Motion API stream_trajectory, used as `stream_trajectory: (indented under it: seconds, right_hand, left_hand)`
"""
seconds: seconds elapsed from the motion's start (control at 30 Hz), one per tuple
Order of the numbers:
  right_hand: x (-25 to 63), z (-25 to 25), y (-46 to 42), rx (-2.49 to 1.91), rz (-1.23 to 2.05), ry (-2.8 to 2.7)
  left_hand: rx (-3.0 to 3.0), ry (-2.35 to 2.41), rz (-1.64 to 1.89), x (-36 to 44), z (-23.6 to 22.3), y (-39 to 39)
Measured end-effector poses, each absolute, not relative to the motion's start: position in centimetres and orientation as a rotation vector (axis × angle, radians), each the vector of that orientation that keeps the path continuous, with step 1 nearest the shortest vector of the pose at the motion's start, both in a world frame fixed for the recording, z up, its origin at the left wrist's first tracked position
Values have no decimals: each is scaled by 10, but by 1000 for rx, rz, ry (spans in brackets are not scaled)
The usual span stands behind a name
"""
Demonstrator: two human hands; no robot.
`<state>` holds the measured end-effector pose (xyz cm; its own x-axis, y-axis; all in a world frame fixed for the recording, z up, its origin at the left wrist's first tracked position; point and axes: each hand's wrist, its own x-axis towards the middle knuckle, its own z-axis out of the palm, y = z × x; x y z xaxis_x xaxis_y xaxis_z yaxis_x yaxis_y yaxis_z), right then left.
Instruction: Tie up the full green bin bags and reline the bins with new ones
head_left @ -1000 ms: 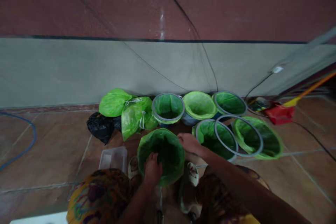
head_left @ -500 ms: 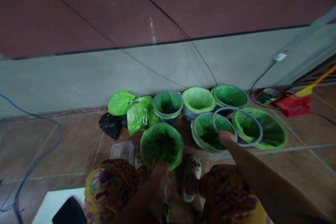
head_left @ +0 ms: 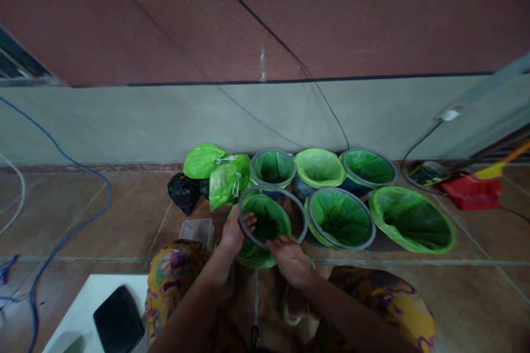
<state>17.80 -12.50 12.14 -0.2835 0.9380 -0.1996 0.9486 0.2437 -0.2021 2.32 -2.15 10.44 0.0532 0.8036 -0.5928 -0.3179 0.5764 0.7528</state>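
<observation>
A person sits low on a tiled floor, knees in a bright swirled print (head_left: 383, 300) on either side, with both arms reaching forward. Directly in front of them, a grey ring (head_left: 274, 188) is held tilted over the mouth of a crumpled green plastic bag (head_left: 267, 222). The ring is the landmark here.

The left hand (head_left: 234, 234) grips the ring's left edge, its fingers (head_left: 247, 218) spread and curled over the rim. The right hand (head_left: 292, 261) lies palm down just below the ring's lower edge, its fingers (head_left: 285, 241) held close together and touching the rim.

Beyond the ring, green-lined buckets stand close together: three in a row against the wall (head_left: 248, 116), and two more (head_left: 340, 218) (head_left: 412, 219) to the ring's right, the farther one wide and round. Left of the ring are two tied green bags (head_left: 229, 182) and a black bag (head_left: 184, 193). Nearer, just left of it, sits a clear plastic tub (head_left: 196, 231). Further left, a white board (head_left: 83, 309) holds a dark flat object (head_left: 118, 320). Far right of the ring lies a red dustpan (head_left: 470, 192), and far left a blue cable (head_left: 83, 198) runs across the floor.
</observation>
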Motion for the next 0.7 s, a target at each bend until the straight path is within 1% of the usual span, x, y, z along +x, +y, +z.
stream_trajectory:
  seconds: [0.07,0.13,0.17,0.23,0.3,0.33,0.37,0.43,0.5,0.57,0.7]
  right_hand:
    - [166,119,-129,1809,-537,2495]
    - [169,118,-127,1869,-609,2560]
    - [175,116,-124,1961,-613,2591]
    - [192,108,-111,2267,-520,2567]
    - [211,95,-93,2618,-363,2318]
    - [219,87,-83,2748,-346,2129]
    - [225,79,-73,2816,-404,1959]
    - [233,64,-58,2823,-621,1708]
    - [234,51,-50,2763,-782,1592]
    - [231,43,-47,2730,-800,1575]
    - [224,35,-54,2737,-731,1599]
  left_hand:
    - [490,1261,997,15,108,-14]
    - [492,1275,1055,9,105,-10]
    - [474,1270,1078,7,102,-9]
    - [419,1245,1109,8,95,-6]
    - [369,1238,1123,11,88,-2]
    - [347,1238,1120,13,85,1]
    - [327,1241,1112,15,82,5]
    - [290,1264,1091,17,77,11]
    - [275,1295,1071,17,71,16]
    - [289,1324,1062,15,64,19]
    - [310,1361,1041,8,54,16]
